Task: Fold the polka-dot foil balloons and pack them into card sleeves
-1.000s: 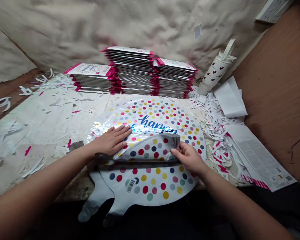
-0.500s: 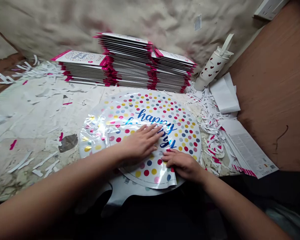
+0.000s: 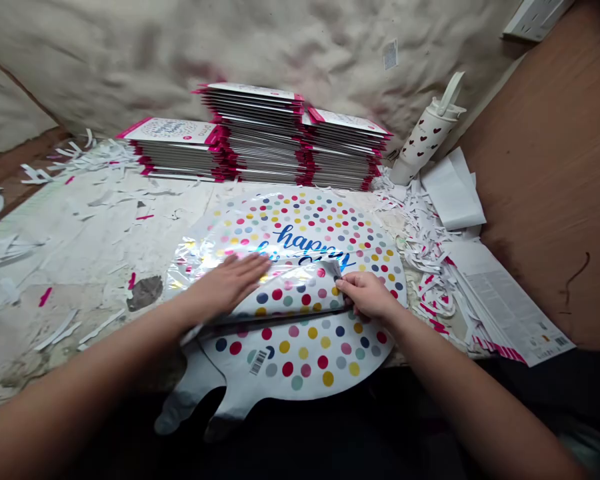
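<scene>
A round foil balloon point(image 3: 320, 207) with coloured dots and blue "happy" lettering lies flat on the table, its dotted lower part and a barcode showing. Across its middle is a folded foil balloon point(image 3: 295, 297), its near edge doubled back over the lettering. My right hand point(image 3: 373, 297) pinches the right end of this fold between thumb and fingers. Over the left part of the fold, my left hand point(image 3: 230, 283) is flat with fingers stretched out; whether its palm presses the foil I cannot tell. Pale foil tails point(image 3: 185, 393) hang toward the table's front edge.
Stacks of pink-edged printed packets point(image 3: 260, 140) stand along the back. A white bottle with hearts point(image 3: 425, 143) is at the back right. Paper scraps point(image 3: 420, 247) and fanned printed cards point(image 3: 515, 307) lie right; more strips point(image 3: 100, 160) are scattered left.
The near flap of foil has been lifted and folded away from me, uncovering the barcode and dots beneath. My left hand moved left; my right hand moved slightly up and now pinches the fold.
</scene>
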`<action>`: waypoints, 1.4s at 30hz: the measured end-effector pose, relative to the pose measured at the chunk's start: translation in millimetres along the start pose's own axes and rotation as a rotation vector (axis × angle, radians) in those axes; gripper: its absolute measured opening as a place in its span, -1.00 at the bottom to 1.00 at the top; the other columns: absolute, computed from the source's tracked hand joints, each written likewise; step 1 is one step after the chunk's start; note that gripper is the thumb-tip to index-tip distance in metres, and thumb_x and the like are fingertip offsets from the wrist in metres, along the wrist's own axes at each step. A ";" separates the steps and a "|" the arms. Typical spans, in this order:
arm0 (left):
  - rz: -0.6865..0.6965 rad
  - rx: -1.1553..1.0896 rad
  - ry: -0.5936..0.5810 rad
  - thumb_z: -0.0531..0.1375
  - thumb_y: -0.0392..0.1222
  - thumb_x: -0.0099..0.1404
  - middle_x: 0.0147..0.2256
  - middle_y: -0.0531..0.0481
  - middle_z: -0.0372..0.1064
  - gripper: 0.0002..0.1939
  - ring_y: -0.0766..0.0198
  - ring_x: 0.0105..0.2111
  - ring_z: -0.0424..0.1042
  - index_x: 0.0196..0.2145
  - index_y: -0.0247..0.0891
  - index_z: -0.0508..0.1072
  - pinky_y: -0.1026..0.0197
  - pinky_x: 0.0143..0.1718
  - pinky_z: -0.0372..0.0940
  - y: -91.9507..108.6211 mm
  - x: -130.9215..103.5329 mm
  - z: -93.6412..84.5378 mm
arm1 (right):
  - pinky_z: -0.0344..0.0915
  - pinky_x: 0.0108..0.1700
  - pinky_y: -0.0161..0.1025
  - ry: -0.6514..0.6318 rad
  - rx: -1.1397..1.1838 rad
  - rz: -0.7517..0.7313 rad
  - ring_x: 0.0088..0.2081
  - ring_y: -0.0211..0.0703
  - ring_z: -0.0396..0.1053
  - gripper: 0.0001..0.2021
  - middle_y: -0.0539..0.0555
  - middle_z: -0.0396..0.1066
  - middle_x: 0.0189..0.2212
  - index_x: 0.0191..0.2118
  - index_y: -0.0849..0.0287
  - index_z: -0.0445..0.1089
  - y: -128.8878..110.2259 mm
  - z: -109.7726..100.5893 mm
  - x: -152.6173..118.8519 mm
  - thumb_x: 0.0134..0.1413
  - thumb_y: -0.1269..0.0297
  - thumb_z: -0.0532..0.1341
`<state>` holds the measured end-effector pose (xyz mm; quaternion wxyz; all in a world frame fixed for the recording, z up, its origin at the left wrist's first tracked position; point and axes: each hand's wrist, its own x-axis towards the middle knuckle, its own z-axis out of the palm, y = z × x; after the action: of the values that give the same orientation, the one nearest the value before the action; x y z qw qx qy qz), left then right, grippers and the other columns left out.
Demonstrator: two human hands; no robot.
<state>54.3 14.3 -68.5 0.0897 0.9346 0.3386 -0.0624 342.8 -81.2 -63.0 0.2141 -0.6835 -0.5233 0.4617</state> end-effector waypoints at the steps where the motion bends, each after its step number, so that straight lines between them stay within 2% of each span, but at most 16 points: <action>1: -0.124 0.010 0.068 -0.16 -0.08 0.35 0.20 -0.07 0.05 -0.51 0.10 0.20 0.00 0.20 -0.20 0.08 -0.08 0.17 -0.09 -8.4 -11.1 -6.1 | 0.12 -0.69 -0.39 -0.011 0.005 0.036 -0.74 -0.37 0.16 -0.74 -0.10 0.22 -0.69 -0.55 0.16 0.20 -2.2 1.2 6.7 0.12 0.23 0.02; 4: -0.393 0.031 0.468 -0.13 -0.17 0.33 0.11 -0.14 0.20 -0.55 0.12 0.13 0.14 0.13 -0.29 0.20 0.02 0.11 0.10 6.5 -35.7 -20.9 | 0.09 -0.72 -0.42 -0.021 -0.004 0.120 -0.77 -0.38 0.14 -0.75 -0.10 0.20 -0.72 -0.54 0.17 0.21 -4.1 3.9 21.4 0.12 0.25 0.02; 6: -0.183 0.035 0.620 -0.10 -0.23 0.31 0.08 -0.19 0.24 -0.56 0.16 0.13 0.15 0.11 -0.36 0.21 0.08 0.11 0.11 44.4 -42.2 -20.1 | 0.06 -0.74 -0.42 -0.023 -0.033 0.156 -0.78 -0.38 0.14 -0.76 -0.09 0.22 -0.72 -0.52 0.18 0.23 -4.4 2.9 25.8 0.13 0.23 0.02; 8: 0.042 0.074 0.501 -0.08 -0.22 0.32 0.12 -0.22 0.18 -0.55 0.09 0.16 0.09 0.12 -0.38 0.21 0.01 0.15 0.05 85.9 -42.0 -8.7 | 0.07 -0.72 -0.40 -0.018 -0.079 0.177 -0.77 -0.35 0.18 -0.75 -0.06 0.26 -0.70 -0.48 0.19 0.27 -7.3 -0.3 24.5 0.13 0.20 0.02; 10: 0.029 0.107 0.352 -0.05 -0.08 0.31 0.13 -0.31 0.13 -0.48 -0.04 0.17 0.07 0.13 -0.46 0.21 -0.07 0.13 0.04 114.5 -38.8 8.9 | 0.16 -0.65 -0.35 0.024 -0.139 0.178 -0.69 -0.26 0.29 -0.76 0.01 0.34 -0.62 -0.38 0.20 0.33 -14.3 -2.1 15.8 0.14 0.18 0.03; 12: -0.037 0.102 0.232 -0.02 0.02 0.28 0.16 -0.35 0.06 -0.38 -0.11 0.18 0.03 0.15 -0.49 0.16 -0.10 0.11 0.04 124.5 -36.1 25.2 | 0.28 -0.50 -0.25 0.209 -0.310 0.083 -0.50 -0.12 0.40 -0.74 0.13 0.43 -0.45 -0.19 0.21 0.34 -23.4 2.7 0.3 0.14 0.16 0.04; 14: -0.065 0.071 0.175 -0.03 0.07 0.27 0.19 -0.34 -0.02 -0.34 -0.12 0.20 -0.04 0.19 -0.47 0.10 -0.11 0.12 0.02 121.6 -35.9 35.1 | 0.33 -0.27 -0.11 0.375 -0.556 -0.201 -0.24 0.03 0.41 -0.65 0.25 0.42 -0.22 0.01 0.23 0.26 -29.6 16.1 -17.1 0.15 0.18 0.05; 17: -0.056 0.032 0.161 -0.08 0.11 0.29 0.21 -0.33 -0.08 -0.31 -0.11 0.22 -0.10 0.20 -0.47 0.06 -0.13 0.13 -0.02 112.5 -39.3 37.8 | 0.22 0.02 0.04 0.267 -0.839 -0.719 0.05 0.13 0.24 -0.60 0.33 0.29 0.03 0.10 0.32 0.19 -25.2 42.2 -31.4 0.14 0.35 0.03; 19: -0.044 0.016 0.156 -0.09 0.11 0.29 0.21 -0.33 -0.09 -0.31 -0.10 0.22 -0.10 0.20 -0.47 0.06 -0.13 0.14 -0.02 110.2 -41.3 35.1 | 0.20 0.05 0.09 0.191 -0.946 -0.805 0.07 0.17 0.22 -0.60 0.39 0.25 0.05 0.08 0.40 0.23 -15.0 51.3 -28.9 0.10 0.49 0.00; 23: -0.052 -0.007 0.123 -0.09 0.09 0.30 0.21 -0.31 -0.09 -0.33 -0.06 0.21 -0.07 0.20 -0.46 0.06 -0.11 0.14 0.01 111.0 -38.3 26.3 | 0.32 -0.06 0.07 0.339 -1.087 -0.754 -0.08 0.13 0.39 -0.64 0.40 0.39 -0.10 -0.05 0.39 0.35 -3.5 41.0 -24.8 0.06 0.60 -0.03; 28: -0.143 -0.025 0.078 -0.04 -0.29 0.25 0.16 -0.36 0.04 -0.48 -0.02 0.18 0.05 0.16 -0.53 0.14 -0.02 0.14 0.05 102.8 -27.9 12.9 | 0.09 0.17 0.04 0.325 -0.843 -1.298 0.05 -0.02 0.27 -0.71 0.14 0.43 -0.09 -0.05 0.17 0.35 -7.5 31.4 -61.2 0.12 0.48 0.07; 30: -0.114 -0.098 0.055 -0.04 -0.33 0.24 0.17 -0.29 0.05 -0.47 0.03 0.18 0.05 0.18 -0.41 0.13 0.03 0.13 0.07 96.2 -26.4 10.5 | -0.01 0.22 0.06 0.370 -0.658 -1.208 0.19 -0.02 0.07 -0.54 0.13 0.23 0.10 0.14 0.08 0.15 2.7 31.2 -68.0 0.10 0.42 0.13; 32: -0.027 -0.172 0.051 -0.01 -0.25 0.27 0.20 -0.18 0.01 -0.46 0.04 0.19 0.02 0.21 -0.21 0.07 0.02 0.13 0.08 90.1 -26.1 11.2 | 0.02 0.20 0.08 0.446 -0.500 -0.891 0.25 0.03 -0.08 -0.28 0.20 -0.04 0.24 0.27 0.09 -0.18 18.7 29.1 -63.7 0.05 0.32 0.19; 35: 0.161 -0.197 0.039 0.04 -0.25 0.26 0.24 -0.07 -0.08 -0.42 -0.02 0.22 -0.07 0.21 0.04 0.03 -0.05 0.14 0.03 85.6 -24.4 15.7 | 0.06 0.18 0.07 0.366 -0.397 -0.631 0.27 0.07 -0.21 -0.07 0.30 -0.29 0.28 0.29 0.21 -0.49 36.2 23.3 -48.4 0.00 0.25 0.21; 38: 0.301 -0.160 0.021 0.07 -0.30 0.22 0.26 -0.06 -0.16 -0.36 -0.08 0.23 -0.17 0.20 0.09 0.02 -0.13 0.15 -0.04 86.0 -21.6 18.9 | -0.06 0.21 0.12 0.206 -0.483 -0.910 0.28 0.06 -0.27 -0.15 0.27 -0.22 0.28 0.29 0.17 -0.46 35.0 18.5 -38.9 0.04 0.35 0.15; 42: 0.386 -0.111 0.069 0.07 -0.26 0.22 0.21 -0.24 -0.03 -0.42 -0.08 0.22 -0.10 0.20 -0.22 0.09 -0.13 0.15 -0.01 88.9 -28.7 20.8 | -0.08 0.21 0.04 -0.126 -0.642 -1.140 0.19 -0.10 0.06 -0.52 0.09 0.24 0.10 0.18 0.03 0.09 23.0 14.7 -38.1 0.16 0.48 0.02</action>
<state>88.5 -75.0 -72.6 0.1396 0.9773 0.1589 0.0066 341.1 -127.1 -72.4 0.1795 -0.3009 -0.9267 0.1360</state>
